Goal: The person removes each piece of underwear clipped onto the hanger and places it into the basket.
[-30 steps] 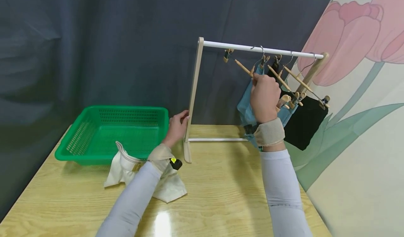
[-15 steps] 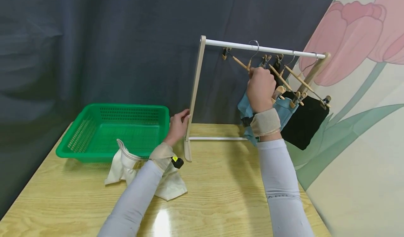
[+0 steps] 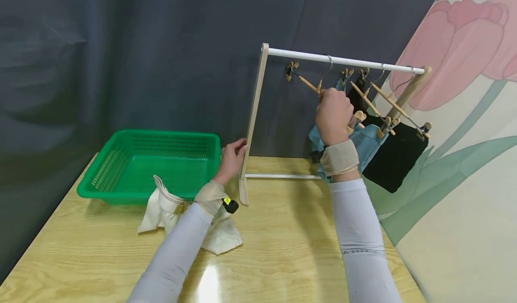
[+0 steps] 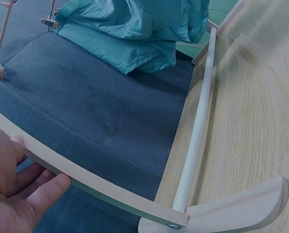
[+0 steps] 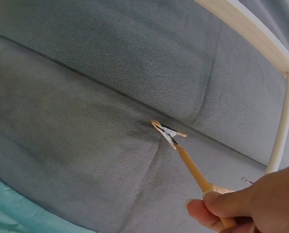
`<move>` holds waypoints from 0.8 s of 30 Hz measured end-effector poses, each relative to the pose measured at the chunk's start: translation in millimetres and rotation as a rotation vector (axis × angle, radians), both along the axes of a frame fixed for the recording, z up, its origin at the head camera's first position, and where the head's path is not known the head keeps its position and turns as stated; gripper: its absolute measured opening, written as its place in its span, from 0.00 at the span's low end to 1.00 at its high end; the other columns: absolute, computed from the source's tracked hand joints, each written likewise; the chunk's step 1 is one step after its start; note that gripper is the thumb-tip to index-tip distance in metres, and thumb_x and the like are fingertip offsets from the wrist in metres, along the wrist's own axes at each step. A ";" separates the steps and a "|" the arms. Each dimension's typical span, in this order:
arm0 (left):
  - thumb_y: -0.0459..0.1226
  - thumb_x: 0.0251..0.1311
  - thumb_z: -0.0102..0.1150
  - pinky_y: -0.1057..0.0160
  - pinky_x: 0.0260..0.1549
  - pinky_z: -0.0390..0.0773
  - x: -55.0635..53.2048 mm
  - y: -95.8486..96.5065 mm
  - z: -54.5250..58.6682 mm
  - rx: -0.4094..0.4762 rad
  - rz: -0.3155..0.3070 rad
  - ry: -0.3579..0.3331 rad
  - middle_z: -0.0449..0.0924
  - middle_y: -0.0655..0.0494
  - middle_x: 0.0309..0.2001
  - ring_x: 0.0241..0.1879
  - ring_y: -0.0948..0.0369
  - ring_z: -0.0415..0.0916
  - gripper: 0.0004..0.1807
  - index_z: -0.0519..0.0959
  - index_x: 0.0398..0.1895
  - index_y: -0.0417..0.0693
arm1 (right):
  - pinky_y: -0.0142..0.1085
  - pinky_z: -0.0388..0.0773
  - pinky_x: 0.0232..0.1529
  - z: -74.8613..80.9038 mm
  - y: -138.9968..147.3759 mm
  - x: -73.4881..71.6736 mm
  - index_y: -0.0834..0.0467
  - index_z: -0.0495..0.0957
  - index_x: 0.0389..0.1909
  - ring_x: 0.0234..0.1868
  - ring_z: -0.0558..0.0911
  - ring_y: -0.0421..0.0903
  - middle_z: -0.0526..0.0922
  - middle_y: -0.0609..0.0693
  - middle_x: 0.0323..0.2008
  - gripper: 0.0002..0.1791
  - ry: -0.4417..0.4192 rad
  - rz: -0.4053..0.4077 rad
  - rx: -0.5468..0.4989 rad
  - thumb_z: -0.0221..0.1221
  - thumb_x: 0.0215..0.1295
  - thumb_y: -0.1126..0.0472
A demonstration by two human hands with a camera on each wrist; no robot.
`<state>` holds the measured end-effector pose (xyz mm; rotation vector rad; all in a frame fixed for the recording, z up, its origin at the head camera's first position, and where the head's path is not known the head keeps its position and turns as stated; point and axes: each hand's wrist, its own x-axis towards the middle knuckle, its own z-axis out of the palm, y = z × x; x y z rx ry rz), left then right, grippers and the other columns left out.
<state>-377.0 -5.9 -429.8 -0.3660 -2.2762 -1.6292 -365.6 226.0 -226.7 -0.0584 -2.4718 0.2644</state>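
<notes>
My right hand (image 3: 334, 114) pinches the bar of a wooden clip hanger (image 3: 308, 84) between thumb and fingers, seen close in the right wrist view. Its metal hook meets the white rail of a small clothes rack (image 3: 299, 56). At the hanger's far end a clip (image 5: 166, 132) holds nothing. On the left, my left hand (image 3: 231, 159) holds the rack's wooden upright (image 4: 95, 182), thumb on one side and fingers on the other. Beyond my right hand, light blue clothing (image 3: 369, 143) and black clothing (image 3: 397, 159) hang from other hangers; my hand partly hides the blue.
A green plastic basket (image 3: 109, 199) stands at the left of the wooden table (image 3: 278, 258). Crumpled white clothing (image 3: 222, 235) lies in front of it, partly under my left forearm. Behind the rack hangs a dark curtain (image 3: 173, 60); a flower-painted wall (image 3: 468, 204) rises on the right.
The right hand has shifted slightly left and up with the hanger. Its hook rose above the rail, then came down onto it. The left hand keeps its hold on the upright.
</notes>
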 end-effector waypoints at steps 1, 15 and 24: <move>0.35 0.76 0.53 0.51 0.54 0.80 -0.7 0.4 0.0 0.000 0.003 0.005 0.83 0.42 0.57 0.54 0.49 0.81 0.19 0.77 0.66 0.40 | 0.59 0.81 0.37 0.8 -0.6 0.8 0.63 0.87 0.38 0.33 0.84 0.65 0.86 0.65 0.34 0.18 -0.004 -0.004 0.005 0.47 0.78 0.66; 0.34 0.76 0.53 0.51 0.57 0.78 0.8 3.4 1.6 -0.015 -0.004 -0.039 0.82 0.41 0.57 0.56 0.48 0.79 0.18 0.77 0.64 0.37 | 0.64 0.79 0.37 -8.2 0.7 5.4 0.66 0.83 0.43 0.40 0.82 0.69 0.83 0.68 0.38 0.16 0.053 0.029 0.028 0.46 0.76 0.67; 0.32 0.72 0.55 0.48 0.62 0.73 14.2 0.8 20.8 -0.055 0.023 -0.073 0.76 0.35 0.61 0.61 0.44 0.74 0.24 0.69 0.68 0.32 | 0.59 0.59 0.69 -13.4 -10.0 16.5 0.72 0.66 0.70 0.63 0.67 0.68 0.71 0.70 0.66 0.26 -0.011 0.057 0.124 0.50 0.79 0.59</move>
